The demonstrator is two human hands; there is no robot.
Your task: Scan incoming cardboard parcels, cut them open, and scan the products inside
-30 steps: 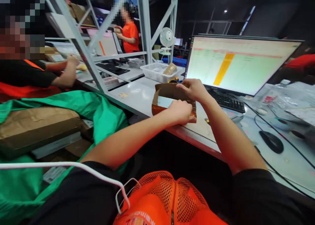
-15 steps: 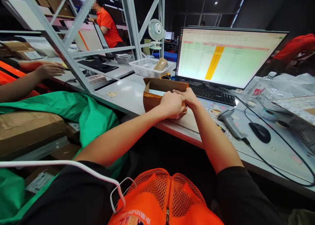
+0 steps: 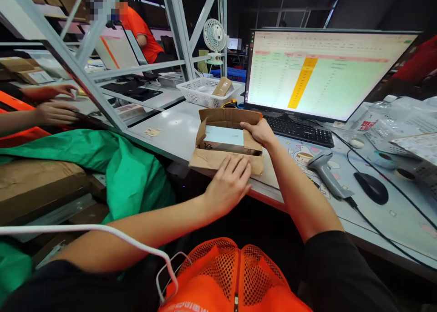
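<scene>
A cardboard box point(image 3: 230, 117) stands near the desk's front edge with its top flaps apart. Inside it lies a smaller box with a pale blue top point(image 3: 223, 134). My left hand point(image 3: 229, 183) rests on the front flap point(image 3: 205, 161), its fingers laid over the cardboard and its thumb out of sight. At the right wall of the box, my right hand point(image 3: 261, 132) grips the edge, thumb on the inner side and the other fingers hidden behind the cardboard.
Behind the box are a white basket point(image 3: 193, 92) holding a brown package point(image 3: 222, 87), a monitor point(image 3: 273, 75) and a keyboard point(image 3: 300, 132). A barcode scanner point(image 3: 327, 173) and a mouse point(image 3: 371, 187) lie to the right. At left are a co-worker's hands point(image 3: 56, 113), a metal frame point(image 3: 105, 104) and green fabric point(image 3: 133, 166).
The front flap has been folded down toward me, showing the pale blue top more fully. My left hand has moved from the box's right front corner onto that flap. My right hand stays at the right.
</scene>
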